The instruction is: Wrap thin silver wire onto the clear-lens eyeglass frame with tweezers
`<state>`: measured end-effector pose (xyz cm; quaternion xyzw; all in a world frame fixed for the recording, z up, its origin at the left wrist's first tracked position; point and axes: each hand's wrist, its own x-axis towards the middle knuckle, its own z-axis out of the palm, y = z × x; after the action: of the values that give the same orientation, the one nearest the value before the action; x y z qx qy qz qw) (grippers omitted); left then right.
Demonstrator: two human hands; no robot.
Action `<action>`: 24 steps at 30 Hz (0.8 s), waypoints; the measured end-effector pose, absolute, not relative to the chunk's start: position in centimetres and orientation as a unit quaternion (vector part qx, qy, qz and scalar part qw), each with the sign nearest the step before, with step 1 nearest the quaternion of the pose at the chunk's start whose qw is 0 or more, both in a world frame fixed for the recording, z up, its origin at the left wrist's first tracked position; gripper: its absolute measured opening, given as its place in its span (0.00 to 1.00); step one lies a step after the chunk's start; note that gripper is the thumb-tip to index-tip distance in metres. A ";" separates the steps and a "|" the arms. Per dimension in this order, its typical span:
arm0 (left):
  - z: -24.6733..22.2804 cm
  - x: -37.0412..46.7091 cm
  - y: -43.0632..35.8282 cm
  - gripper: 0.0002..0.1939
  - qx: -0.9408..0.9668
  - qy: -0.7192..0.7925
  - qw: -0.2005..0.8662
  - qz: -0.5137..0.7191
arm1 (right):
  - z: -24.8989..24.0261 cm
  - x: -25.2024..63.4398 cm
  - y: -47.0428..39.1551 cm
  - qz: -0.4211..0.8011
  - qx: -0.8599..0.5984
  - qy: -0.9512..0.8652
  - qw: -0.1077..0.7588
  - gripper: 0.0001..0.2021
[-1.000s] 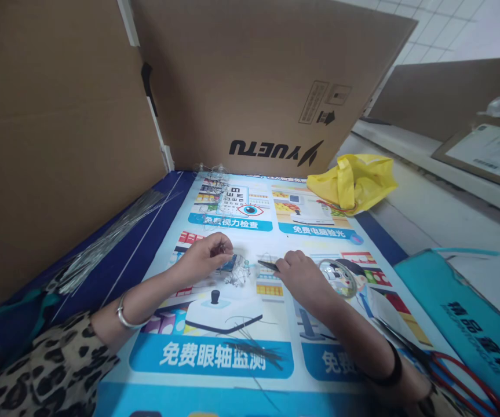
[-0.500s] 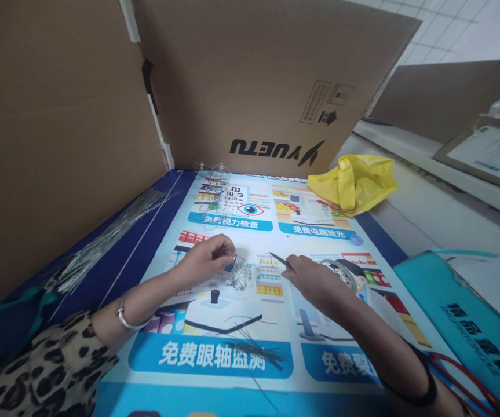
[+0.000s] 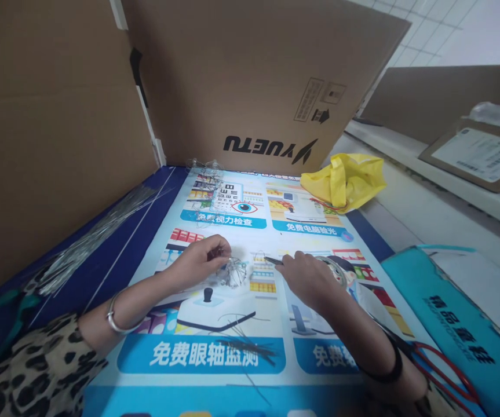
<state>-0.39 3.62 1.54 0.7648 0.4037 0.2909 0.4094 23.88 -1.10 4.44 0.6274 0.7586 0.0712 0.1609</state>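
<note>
My left hand (image 3: 204,262) pinches a small openwork piece of bent thin silvery wire (image 3: 236,272) at its upper left, just above the printed sheet. Facing it from the right, my right hand (image 3: 308,281) is closed around a dark narrow-tipped tool (image 3: 273,261); its handles are hidden in the palm. The tool's tip points left, apart from the wire piece, and a thin wire loop shows by it. A grey ring-shaped coil (image 3: 335,272) lies behind my right wrist. Loose cut wires (image 3: 250,347) are scattered in front of my hands.
A bundle of straight wires (image 3: 97,237) lies at the left. More bent wire pieces (image 3: 208,174) sit at the back, before the cardboard panel (image 3: 250,81). A yellow bag (image 3: 345,182) stands back right. Red-handled loops (image 3: 443,370) and a teal box (image 3: 453,324) are at the right.
The view has shifted slightly. My left hand has turned the wire piece a little, and the tool in my right hand now lies flatter. Both hands keep their hold.
</note>
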 end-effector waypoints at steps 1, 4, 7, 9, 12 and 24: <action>1.5 -0.4 3.6 0.05 0.765 0.403 0.408 0.291 | 4.3 23.8 -1.1 0.080 0.630 0.758 0.152 0.15; 1.5 -0.4 3.6 0.05 0.767 0.403 0.406 0.291 | 3.8 23.7 -1.1 0.104 0.631 0.758 0.127 0.15; 1.6 -0.4 3.5 0.05 0.763 0.406 0.409 0.294 | 3.4 23.9 -1.0 0.122 0.624 0.763 0.116 0.14; 1.6 -0.4 3.5 0.04 0.759 0.407 0.413 0.296 | 3.3 24.2 -1.0 0.123 0.619 0.767 0.116 0.14; 1.5 -0.4 3.5 0.04 0.757 0.407 0.419 0.295 | 3.3 24.2 -0.7 0.119 0.619 0.767 0.118 0.14; 1.6 -0.3 3.6 0.03 0.768 0.403 0.408 0.285 | 3.9 24.1 -0.3 0.157 0.629 0.754 0.102 0.16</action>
<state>-0.28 3.60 1.55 0.7680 0.4033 0.2846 0.4082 24.11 -0.33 3.94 0.6295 0.7542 0.1569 0.1019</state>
